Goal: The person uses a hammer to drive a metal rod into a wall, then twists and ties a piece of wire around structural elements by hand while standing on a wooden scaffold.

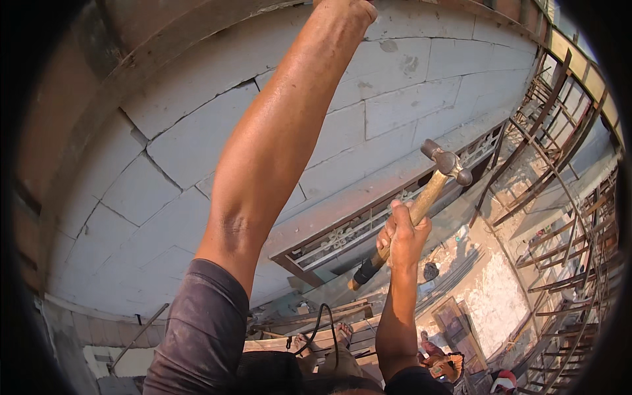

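"Closest to the camera comes the person's left arm, doesn't it, with its dark sleeve?"

"Yes, it stretches up across the view, and the left hand is cut off by the upper edge. How far its fingers are open, or whether they have hold of anything, cannot be told."

"And the hammer?"

"It is raised right of that arm, in the right hand. Those fingers are curled closed around the wooden handle, about midway along. The handle slants, its black-wrapped end down to the left."

"Which way does the metal head lie?"

"Up to the right, flat face toward the upper left, rounded end toward the lower right. It shows in front of the ledge."

"What is around that?"

"Above the ledge, a wall of pale blocks, with dark gaps between some at the left. Under the ledge, a patterned grille."

"And farther out?"

"Below, the person's bare feet are on wooden planks, with a black cable looping beside them. Off to the right stands a tangle of scaffolding, near sunlit ground."
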A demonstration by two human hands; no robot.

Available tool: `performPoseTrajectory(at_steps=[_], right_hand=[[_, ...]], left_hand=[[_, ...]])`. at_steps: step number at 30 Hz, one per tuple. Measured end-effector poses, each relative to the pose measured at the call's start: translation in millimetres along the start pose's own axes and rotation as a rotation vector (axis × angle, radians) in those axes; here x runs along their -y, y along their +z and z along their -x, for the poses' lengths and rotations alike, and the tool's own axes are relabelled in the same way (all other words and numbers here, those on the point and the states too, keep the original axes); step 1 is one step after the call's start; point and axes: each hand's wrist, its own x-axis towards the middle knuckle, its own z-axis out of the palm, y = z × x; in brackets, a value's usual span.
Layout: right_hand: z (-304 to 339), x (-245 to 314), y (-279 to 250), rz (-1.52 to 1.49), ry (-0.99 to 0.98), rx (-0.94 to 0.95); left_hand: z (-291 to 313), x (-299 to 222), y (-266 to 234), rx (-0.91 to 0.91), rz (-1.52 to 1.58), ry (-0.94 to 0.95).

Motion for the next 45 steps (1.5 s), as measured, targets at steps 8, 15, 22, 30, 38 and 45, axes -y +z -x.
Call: performPoseTrajectory(at_steps=[8, 15, 22, 30, 38, 45], right_hand=[[15.0, -25.7, -27.2, 0.035, 0.045, -0.042], [31.8, -38.0, -25.3, 0.117, 0.092, 0.018], [31.4, -6.0, -6.5, 0.102, 0.089, -0.019], [18.4, 47.3, 57.8, 0.001, -0.261, 0.071], [41.7, 25.7, 39.8, 0.073, -0.207, -0.010], [1.3, 14.9, 29.6, 0.051, -0.246, 0.076]], left_hand=[[6.4, 19.3, 7.7, -0.064, -0.042, 0.000], [-18.6, 10.3, -21.6, 0.001, -0.063, 0.049], [83.4, 3.4, -22.9, -0.078, -0.963, 1.072], [40.7, -51.9, -26.0, 0.761, -1.875, 1.089], [29.6, -16.9, -32.6, 0.497, -1.642, 1.333], [16.7, -13.1, -22.0, 0.554, -1.781, 1.314]])
